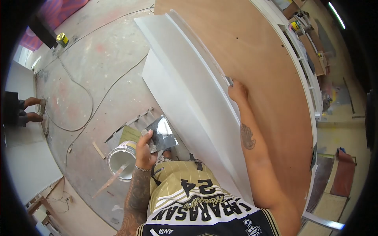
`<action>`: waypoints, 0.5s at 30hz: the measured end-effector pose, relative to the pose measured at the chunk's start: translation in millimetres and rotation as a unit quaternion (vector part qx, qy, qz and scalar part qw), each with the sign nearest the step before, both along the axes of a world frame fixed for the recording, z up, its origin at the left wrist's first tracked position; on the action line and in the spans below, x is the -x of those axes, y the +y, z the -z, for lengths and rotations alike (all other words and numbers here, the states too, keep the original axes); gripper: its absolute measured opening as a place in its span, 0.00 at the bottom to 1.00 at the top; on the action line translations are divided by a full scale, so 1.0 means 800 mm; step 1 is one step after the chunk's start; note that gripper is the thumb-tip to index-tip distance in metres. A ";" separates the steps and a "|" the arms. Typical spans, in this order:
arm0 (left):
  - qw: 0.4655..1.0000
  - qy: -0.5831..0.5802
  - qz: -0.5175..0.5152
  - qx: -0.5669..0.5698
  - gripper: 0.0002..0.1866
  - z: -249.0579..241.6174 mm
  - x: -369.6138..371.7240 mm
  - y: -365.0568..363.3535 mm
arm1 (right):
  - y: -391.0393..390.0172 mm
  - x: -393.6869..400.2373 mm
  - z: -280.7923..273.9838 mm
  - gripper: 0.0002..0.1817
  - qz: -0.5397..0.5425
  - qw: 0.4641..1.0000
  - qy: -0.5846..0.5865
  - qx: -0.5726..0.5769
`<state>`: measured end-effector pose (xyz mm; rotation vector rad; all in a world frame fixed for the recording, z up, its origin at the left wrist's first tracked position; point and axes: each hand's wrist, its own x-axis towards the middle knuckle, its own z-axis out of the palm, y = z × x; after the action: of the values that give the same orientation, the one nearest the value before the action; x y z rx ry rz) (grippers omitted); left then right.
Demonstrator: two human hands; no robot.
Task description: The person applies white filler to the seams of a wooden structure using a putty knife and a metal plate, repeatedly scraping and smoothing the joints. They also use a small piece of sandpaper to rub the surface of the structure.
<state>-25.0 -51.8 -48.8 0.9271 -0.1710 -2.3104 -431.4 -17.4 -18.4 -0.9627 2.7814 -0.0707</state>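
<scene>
My left hand (145, 151) grips a dark, glossy flat plate (164, 131), its thumb lying over the near edge, above the floor beside my leg. My right hand (238, 92) reaches forward and is closed around a small putty knife (229, 81). The blade sits at the seam where a long white ledge (201, 59) meets a brown board (252, 43). Below the ledge slopes a white panel (177, 102). Close to my left hand stands an open bucket (114, 157) with a stick (112, 180) leaning out of it.
On the floor lie a long metal bar tool (130, 125), a wood offcut (98, 150) and a looping cable (92, 106). A yellow can (62, 39) stands at the far left. Another person's legs (33, 110) show at the left edge. Tools and boards lie beyond the right edge.
</scene>
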 end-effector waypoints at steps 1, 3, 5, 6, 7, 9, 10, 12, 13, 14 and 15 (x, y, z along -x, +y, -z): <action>1.000 0.005 0.005 -0.003 0.12 -0.001 0.002 -0.001 | 0.007 0.003 0.004 0.21 -0.003 1.000 0.000 -0.008; 1.000 0.004 0.013 -0.002 0.12 0.001 0.004 0.001 | 0.020 0.007 0.017 0.21 -0.007 1.000 0.019 -0.010; 1.000 0.003 0.018 0.001 0.12 0.003 0.006 0.002 | 0.020 0.009 0.036 0.21 -0.016 0.998 0.053 0.003; 1.000 0.002 0.023 0.003 0.12 0.005 0.007 0.003 | 0.018 0.007 0.037 0.22 -0.001 0.999 0.044 -0.011; 1.000 0.001 0.027 0.006 0.12 0.008 0.008 0.004 | 0.015 0.006 0.036 0.23 0.013 0.999 0.034 -0.024; 0.999 -0.004 0.037 0.008 0.12 0.009 0.006 0.003 | 0.010 0.008 0.039 0.24 0.024 0.999 0.028 -0.027; 0.999 -0.005 0.041 0.009 0.12 0.009 0.007 0.003 | 0.009 0.010 0.041 0.23 0.021 0.999 0.033 -0.018; 0.999 -0.002 0.033 0.009 0.11 0.005 0.007 0.004 | 0.004 0.012 0.042 0.23 0.009 1.000 0.026 -0.006; 1.000 0.000 0.030 0.008 0.11 0.003 0.008 0.005 | 0.001 0.011 0.039 0.23 0.001 1.000 0.015 -0.003; 1.000 -0.003 0.029 0.008 0.11 0.004 0.006 0.006 | -0.002 0.009 0.038 0.22 -0.006 1.000 0.003 -0.001; 1.000 -0.005 0.030 0.008 0.11 0.006 0.005 0.007 | -0.006 0.003 0.037 0.22 -0.013 1.000 -0.012 0.007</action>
<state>-29.1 -46.4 -53.6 0.9389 -0.2229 -2.3553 -434.0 -22.5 -47.8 -0.9951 2.7496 -0.0981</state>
